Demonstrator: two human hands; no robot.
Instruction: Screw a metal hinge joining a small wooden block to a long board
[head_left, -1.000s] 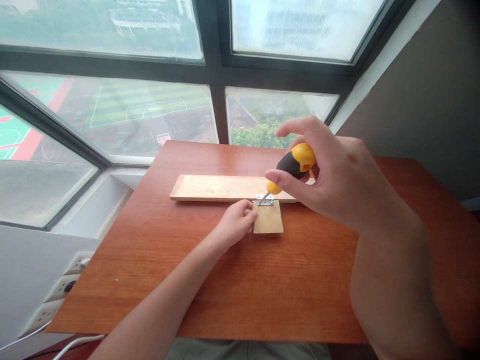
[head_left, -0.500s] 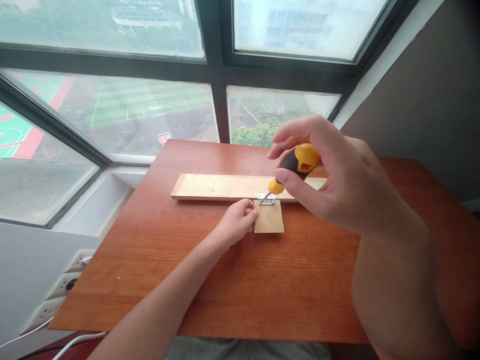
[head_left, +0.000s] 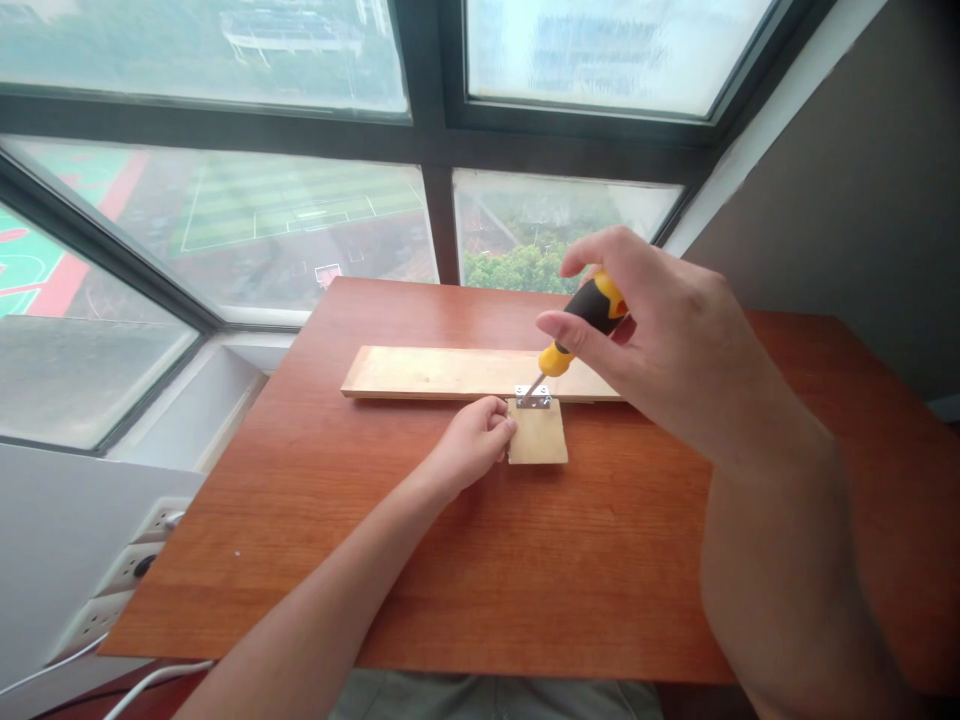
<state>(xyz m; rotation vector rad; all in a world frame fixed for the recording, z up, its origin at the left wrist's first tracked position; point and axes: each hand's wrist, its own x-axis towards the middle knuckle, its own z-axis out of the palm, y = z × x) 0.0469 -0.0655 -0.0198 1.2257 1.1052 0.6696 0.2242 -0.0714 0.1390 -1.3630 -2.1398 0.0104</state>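
My right hand (head_left: 637,330) is closed around the black and yellow handle of a screwdriver (head_left: 592,308), which is tilted with its tip down at the left part of a metal hinge (head_left: 534,397). The hinge lies across the joint between a long pale wooden board (head_left: 427,372) and a small square wooden piece (head_left: 538,435). My left hand (head_left: 480,438) has its fingers curled and pinched on the left edge of the small piece. Whether a screw sits under the screwdriver tip is too small to tell.
All of this rests on a reddish-brown wooden table (head_left: 450,580). Windows (head_left: 300,215) stand beyond its far edge. At the left, power sockets (head_left: 127,570) and white cables (head_left: 157,685) sit beside the table.
My right hand has turned about the screwdriver handle, with the fingers and thumb in a different position. The screwdriver tip stays at the hinge. My left hand holds its place.
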